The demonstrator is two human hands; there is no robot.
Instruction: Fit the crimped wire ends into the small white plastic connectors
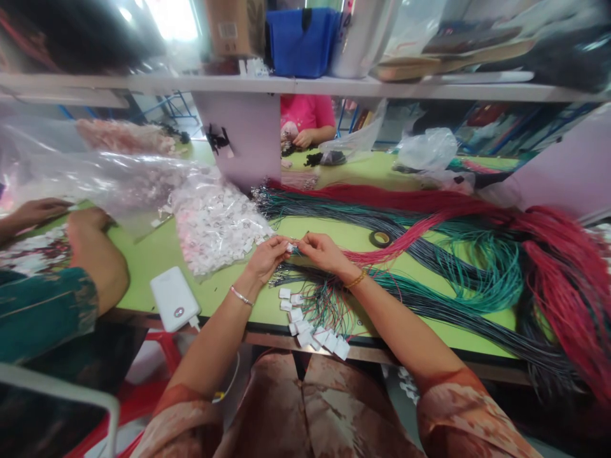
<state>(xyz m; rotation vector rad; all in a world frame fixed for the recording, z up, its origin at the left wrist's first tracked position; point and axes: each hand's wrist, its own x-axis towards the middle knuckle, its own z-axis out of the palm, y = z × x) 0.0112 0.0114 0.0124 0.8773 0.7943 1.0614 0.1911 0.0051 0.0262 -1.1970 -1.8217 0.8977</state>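
Observation:
Between my hands, over the green table (219, 296), is a small white connector (289, 247). My left hand (268, 257) pinches it, with a bracelet on that wrist. My right hand (323, 252) is closed beside it, fingertips at the connector; what they grip is too small to make out, perhaps a wire end. Below my hands, white connectors with thin wires (305, 327) lie at the table's front edge. Behind and to the right stretch long bundles of red wires (410, 198), green wires (496, 273) and dark wires (429, 254).
A plastic bag of white connectors (217, 222) sits left of my hands, near a white power bank (175, 298) with a cable. A black tape roll (380, 238) lies among the wires. A neighbour's arms (95, 254) are at the left; another person (308, 121) sits across.

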